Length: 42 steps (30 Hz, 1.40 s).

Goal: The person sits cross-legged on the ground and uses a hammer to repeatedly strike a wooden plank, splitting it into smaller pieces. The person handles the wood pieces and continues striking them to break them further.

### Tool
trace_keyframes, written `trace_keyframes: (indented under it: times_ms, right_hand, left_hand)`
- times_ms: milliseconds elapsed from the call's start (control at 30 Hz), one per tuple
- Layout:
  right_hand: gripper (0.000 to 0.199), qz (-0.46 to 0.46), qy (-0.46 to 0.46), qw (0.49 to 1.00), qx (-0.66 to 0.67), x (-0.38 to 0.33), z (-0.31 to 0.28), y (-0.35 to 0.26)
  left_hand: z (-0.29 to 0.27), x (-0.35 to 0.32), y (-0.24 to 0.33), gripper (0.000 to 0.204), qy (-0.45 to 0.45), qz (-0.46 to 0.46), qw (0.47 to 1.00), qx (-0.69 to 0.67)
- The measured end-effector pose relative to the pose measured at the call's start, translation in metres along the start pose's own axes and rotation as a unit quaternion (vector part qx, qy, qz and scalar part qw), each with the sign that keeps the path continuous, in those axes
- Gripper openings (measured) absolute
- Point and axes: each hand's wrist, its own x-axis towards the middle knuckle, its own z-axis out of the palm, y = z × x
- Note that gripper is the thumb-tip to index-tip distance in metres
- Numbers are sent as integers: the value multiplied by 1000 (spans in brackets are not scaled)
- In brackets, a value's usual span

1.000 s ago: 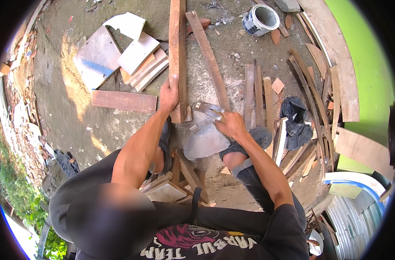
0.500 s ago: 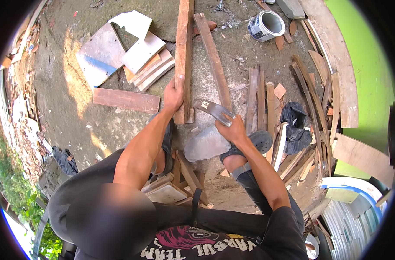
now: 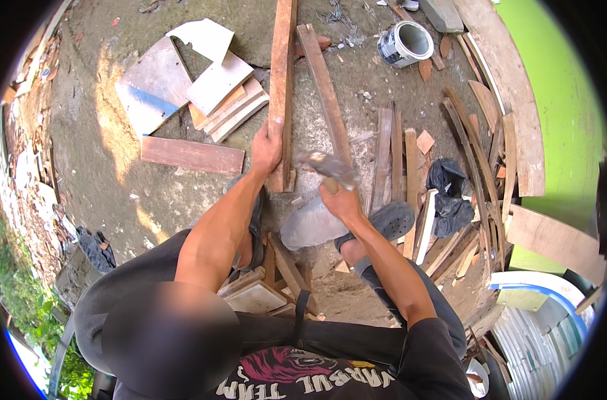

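My left hand (image 3: 268, 148) is closed round the near end of a long reddish-brown wooden beam (image 3: 283, 67) that runs away from me past the far edge. My right hand (image 3: 342, 203) grips the handle of a hammer (image 3: 329, 169); its metal head, smeared by motion, is just to the right of the beam's near end, apart from it. Most of the handle is hidden in my fist. Below the hammer a pale grey stone-like block (image 3: 310, 223) lies on the ground between my feet. A thinner wooden batten (image 3: 324, 87) lies right of the beam.
White board offcuts (image 3: 158, 83) and a reddish plank (image 3: 193, 155) lie to the left. On the right are an open paint can (image 3: 405, 45), several wooden strips (image 3: 383, 157), a black plastic bag (image 3: 450, 200) and a green wall (image 3: 570, 120). Scrap wood (image 3: 257, 297) lies close to my legs.
My right hand has moved slightly left and nearer to me, and the hammer head has turned and blurred. My left hand and the beam stay nearly in place.
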Motion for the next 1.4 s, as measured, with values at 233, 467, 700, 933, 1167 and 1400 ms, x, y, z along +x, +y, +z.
trace_keyframes:
  times_ms: [233, 467, 700, 933, 1167, 1400]
  right_hand:
    - [27, 91, 5, 996, 16, -4, -15, 2]
    - [27, 114, -26, 993, 5, -14, 37, 2]
    - [29, 164, 38, 980, 102, -38, 10, -49]
    - [29, 222, 24, 975, 22, -40, 73, -24]
    - [32, 257, -28, 966, -34, -48, 19, -21]
    - [36, 247, -74, 963, -75, -42, -44, -105]
  left_hand:
    - [-4, -2, 4, 71, -23, -38, 999, -24]
    - [4, 3, -3, 70, 11, -19, 1000, -2]
    - [-1, -5, -4, 68, 12, -24, 1000, 2]
    - [4, -10, 18, 71, 1, -23, 1000, -6]
    - [11, 7, -6, 79, 31, 22, 999, 36]
    - [-45, 11, -9, 101, 7, 46, 993, 107]
